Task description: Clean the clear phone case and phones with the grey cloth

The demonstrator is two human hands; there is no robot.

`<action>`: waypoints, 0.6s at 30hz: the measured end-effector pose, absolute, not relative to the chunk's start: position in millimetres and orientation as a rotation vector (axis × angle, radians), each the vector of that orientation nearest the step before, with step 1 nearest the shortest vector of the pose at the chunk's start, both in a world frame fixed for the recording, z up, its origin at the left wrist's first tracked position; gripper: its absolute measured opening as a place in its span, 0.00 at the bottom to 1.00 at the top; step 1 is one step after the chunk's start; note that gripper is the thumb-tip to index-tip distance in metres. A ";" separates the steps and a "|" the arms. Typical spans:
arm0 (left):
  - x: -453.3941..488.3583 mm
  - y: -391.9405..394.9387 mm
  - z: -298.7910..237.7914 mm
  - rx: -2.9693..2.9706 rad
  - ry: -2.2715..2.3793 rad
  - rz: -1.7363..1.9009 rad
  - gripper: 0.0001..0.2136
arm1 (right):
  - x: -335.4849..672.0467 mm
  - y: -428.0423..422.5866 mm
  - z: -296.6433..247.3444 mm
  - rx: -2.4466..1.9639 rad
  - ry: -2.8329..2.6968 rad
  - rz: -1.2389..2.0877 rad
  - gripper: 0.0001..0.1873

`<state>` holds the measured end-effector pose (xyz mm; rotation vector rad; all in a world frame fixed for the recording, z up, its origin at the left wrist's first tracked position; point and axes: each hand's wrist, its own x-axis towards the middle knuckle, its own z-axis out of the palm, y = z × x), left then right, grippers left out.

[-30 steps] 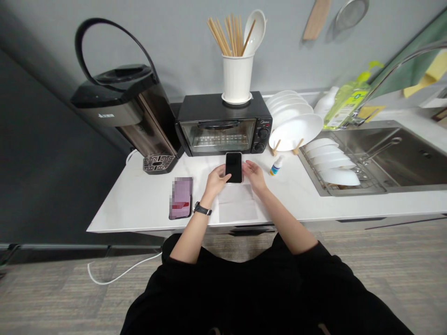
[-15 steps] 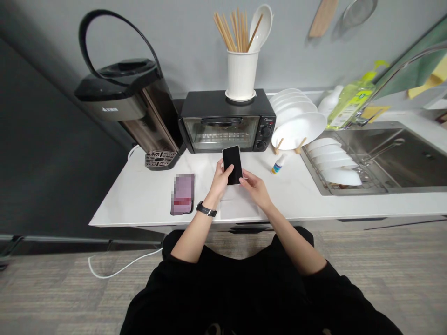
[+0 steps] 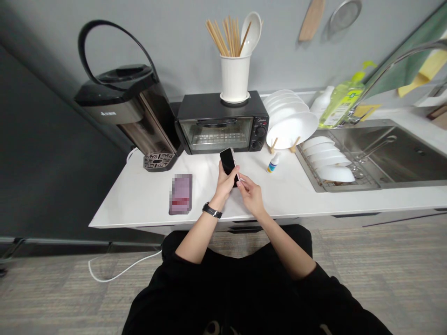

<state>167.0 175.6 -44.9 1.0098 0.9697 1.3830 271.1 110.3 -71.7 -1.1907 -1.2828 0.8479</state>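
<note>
A smartphone [image 3: 227, 160] with a dark screen is tilted above the counter, just in front of the toaster oven. My left hand [image 3: 226, 180] is closed around it, its thumb lying across the lower part of the screen. At the phone's lower right edge, my right hand [image 3: 252, 195] pinches with thumb and forefinger; the exact contact is too small to make out. A second phone [image 3: 180, 193], its screen blurred in pink and purple, lies flat to the left. Right of my hands stands a small white bottle [image 3: 273, 163] with a blue and yellow label.
Behind my hands is a black toaster oven [image 3: 218, 132] bearing a white utensil cup [image 3: 235, 77]. A tall water dispenser [image 3: 139, 111] stands left. To the right are racked plates [image 3: 291, 128], a green soap bottle [image 3: 340, 104] and a sink [image 3: 405, 149] with stacked bowls [image 3: 330, 160].
The phone has turned in my left hand, its top leaning left and its edge showing more. My left thumb has shifted toward its right edge. The whole view has moved slightly.
</note>
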 end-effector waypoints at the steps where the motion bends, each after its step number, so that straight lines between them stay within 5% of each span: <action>1: 167.7 174.3 -44.1 1.013 0.954 1.384 0.26 | 272.5 110.1 -72.9 -1.168 -1.281 0.853 0.33; 18: 171.2 175.4 -8.1 0.970 0.926 1.301 0.18 | 279.3 108.7 -61.2 -1.022 -1.217 0.862 0.33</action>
